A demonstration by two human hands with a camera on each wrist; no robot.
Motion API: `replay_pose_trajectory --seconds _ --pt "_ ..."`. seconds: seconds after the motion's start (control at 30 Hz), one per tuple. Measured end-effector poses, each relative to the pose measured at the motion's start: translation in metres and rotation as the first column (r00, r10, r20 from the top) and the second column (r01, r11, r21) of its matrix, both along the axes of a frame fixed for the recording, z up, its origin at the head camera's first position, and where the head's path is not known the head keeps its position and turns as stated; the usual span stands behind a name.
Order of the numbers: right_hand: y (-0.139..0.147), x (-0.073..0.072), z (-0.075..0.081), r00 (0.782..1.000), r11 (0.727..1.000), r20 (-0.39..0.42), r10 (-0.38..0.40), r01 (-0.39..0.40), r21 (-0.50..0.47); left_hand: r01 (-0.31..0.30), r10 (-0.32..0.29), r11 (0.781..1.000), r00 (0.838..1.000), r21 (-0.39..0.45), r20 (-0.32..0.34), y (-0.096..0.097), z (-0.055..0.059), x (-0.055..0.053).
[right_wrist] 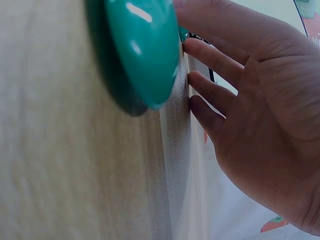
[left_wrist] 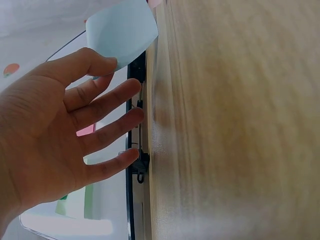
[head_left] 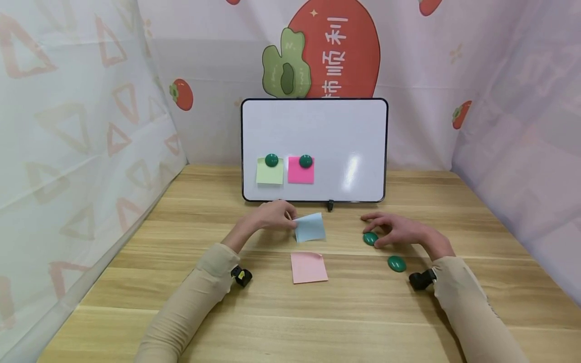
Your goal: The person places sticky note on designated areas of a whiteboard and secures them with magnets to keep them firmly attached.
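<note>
Between thumb and index finger, my left hand (head_left: 275, 216) pinches a light blue sticky note (head_left: 310, 227) by its left edge. The left wrist view shows that note (left_wrist: 121, 34) bent a little, with the other fingers spread apart. On the right, my right hand (head_left: 404, 230) has its thumb and index finger around the edge of a round green magnet (head_left: 370, 238) on the table. Closer to me lies a second green magnet (head_left: 397, 263), which looms large in the right wrist view. A pink sticky note (head_left: 309, 267) lies on the table below the blue one.
A black-framed whiteboard (head_left: 336, 131) stands at the back of the wooden table (head_left: 281, 322). It bears a pale green note (head_left: 270, 174) and a bright pink note (head_left: 301, 174), each under a green magnet. Printed cloth (head_left: 209, 131) hangs around the table.
</note>
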State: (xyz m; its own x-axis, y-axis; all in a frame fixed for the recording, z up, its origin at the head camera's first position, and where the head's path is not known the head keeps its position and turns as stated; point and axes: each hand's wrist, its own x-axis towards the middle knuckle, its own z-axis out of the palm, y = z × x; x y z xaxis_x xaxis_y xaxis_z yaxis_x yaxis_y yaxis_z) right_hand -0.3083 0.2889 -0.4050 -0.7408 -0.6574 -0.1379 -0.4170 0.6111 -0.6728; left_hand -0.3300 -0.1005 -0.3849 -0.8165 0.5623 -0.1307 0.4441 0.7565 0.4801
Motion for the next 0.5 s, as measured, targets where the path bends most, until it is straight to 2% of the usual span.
replay_pose_trajectory --seconds 0.3,0.5 --pt "-0.008 0.002 0.006 0.998 0.998 -0.065 -0.021 0.024 0.049 0.028 -0.029 0.995 0.999 0.095 0.013 -0.001 -0.003 -0.006" --pt "-0.01 0.004 0.009 0.995 0.998 -0.096 -0.043 0.048 0.052 0.011 -0.015 0.982 1.0 0.189 0.019 0.0 -0.004 -0.011"
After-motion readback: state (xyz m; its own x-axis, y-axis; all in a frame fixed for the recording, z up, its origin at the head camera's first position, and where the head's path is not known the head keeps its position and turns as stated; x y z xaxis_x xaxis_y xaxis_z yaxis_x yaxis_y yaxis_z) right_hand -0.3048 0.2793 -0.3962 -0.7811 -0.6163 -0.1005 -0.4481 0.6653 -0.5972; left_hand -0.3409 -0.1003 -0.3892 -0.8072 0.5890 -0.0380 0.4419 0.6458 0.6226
